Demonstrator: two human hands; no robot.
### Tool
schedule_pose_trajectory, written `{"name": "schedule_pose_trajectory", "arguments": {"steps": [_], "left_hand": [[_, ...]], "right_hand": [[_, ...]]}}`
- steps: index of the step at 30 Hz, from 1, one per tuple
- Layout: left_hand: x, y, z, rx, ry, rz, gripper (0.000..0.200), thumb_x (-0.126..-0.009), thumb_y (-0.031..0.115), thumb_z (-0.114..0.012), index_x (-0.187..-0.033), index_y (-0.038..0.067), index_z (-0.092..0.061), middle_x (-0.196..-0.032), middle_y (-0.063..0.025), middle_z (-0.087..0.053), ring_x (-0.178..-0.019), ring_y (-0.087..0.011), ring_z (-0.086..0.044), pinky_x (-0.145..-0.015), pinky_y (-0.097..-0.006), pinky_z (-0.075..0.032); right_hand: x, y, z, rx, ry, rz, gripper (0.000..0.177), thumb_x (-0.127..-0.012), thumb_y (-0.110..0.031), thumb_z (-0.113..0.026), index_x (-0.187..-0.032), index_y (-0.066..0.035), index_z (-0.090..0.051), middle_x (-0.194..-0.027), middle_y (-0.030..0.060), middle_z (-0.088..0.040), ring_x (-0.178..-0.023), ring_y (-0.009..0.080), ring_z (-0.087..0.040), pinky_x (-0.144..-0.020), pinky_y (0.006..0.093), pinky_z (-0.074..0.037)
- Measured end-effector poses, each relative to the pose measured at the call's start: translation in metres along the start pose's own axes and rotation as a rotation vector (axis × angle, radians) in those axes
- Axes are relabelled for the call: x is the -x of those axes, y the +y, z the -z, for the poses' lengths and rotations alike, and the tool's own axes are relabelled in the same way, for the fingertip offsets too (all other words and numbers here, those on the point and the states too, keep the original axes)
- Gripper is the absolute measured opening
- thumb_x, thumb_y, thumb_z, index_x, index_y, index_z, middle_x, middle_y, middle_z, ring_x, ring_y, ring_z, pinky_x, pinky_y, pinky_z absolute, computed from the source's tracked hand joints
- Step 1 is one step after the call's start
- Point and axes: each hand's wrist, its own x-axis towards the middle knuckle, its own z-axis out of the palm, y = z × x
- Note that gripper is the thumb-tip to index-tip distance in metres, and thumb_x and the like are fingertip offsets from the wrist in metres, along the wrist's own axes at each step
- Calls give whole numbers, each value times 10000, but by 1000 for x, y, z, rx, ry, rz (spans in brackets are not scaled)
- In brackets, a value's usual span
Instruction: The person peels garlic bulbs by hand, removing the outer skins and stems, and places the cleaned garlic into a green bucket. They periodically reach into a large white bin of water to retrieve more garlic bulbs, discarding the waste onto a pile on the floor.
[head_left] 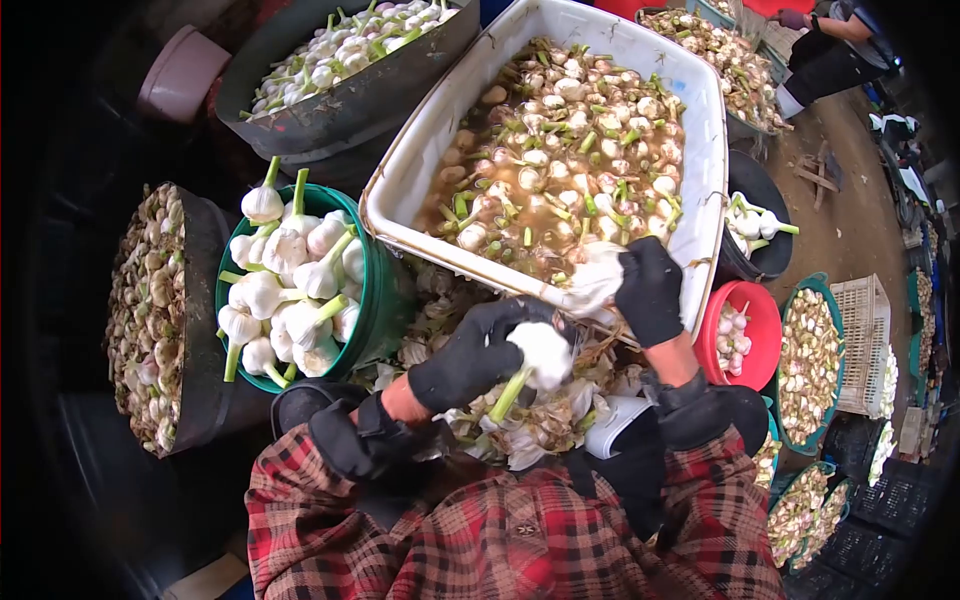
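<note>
My left hand [467,352], in a black glove, is closed round a white garlic bulb [545,352] whose green stem slants down toward my lap. In my black-gloved right hand [650,290] is a whitish wrinkled wad [596,278], its kind blurred, over the near rim of the white tub [705,190]. Murky water and many untrimmed garlic bulbs [570,130] fill that tub. Left of my left hand, cleaned bulbs with cut stems [290,255] are heaped in a green bucket [385,290]. Loose garlic skins [520,425] lie beneath both hands.
Dark containers of garlic stand at far left [190,400] and upper left [230,85]. On the right are a red bowl [765,330], a black bucket [745,180], a cream crate [860,340] and several garlic baskets. Another person [835,50] is at upper right.
</note>
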Motion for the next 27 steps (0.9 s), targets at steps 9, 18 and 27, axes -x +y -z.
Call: {"name": "schedule_pose_trajectory", "arguments": {"steps": [9,18,27], "left_hand": [[-31,187,97,-1218,558,-699,474,-918,275,-562,-1317,39,-467,-1384,-141,-477,-1255,-236,-470,-964,-351,-433],[-3,99,28,384,463,-291,399,-963,252,-447,-1254,-16,-492,-1191,-195,-584,-863,-235,-586,-712,-303,-482],[0,76,37,182,623,-297,294,-938,86,-495,-1213,-14,-515,-1016,-135,-589,-716,-172,-569,-593,-243,-438]], "right_hand": [[6,-54,36,-437,-889,175,240,-820,-195,-675,-990,-36,-622,-926,175,-656,-820,355,-637,-724,410,-508],[-65,-21,-5,-150,-905,210,299,-799,-219,-665,-1055,-65,-645,-959,177,-668,-889,357,-640,-794,424,-507],[-49,5,-170,132,-1087,371,413,-736,-77,-617,-1144,-16,-596,-1172,201,-596,-1036,369,-603,-878,427,-499]]}}
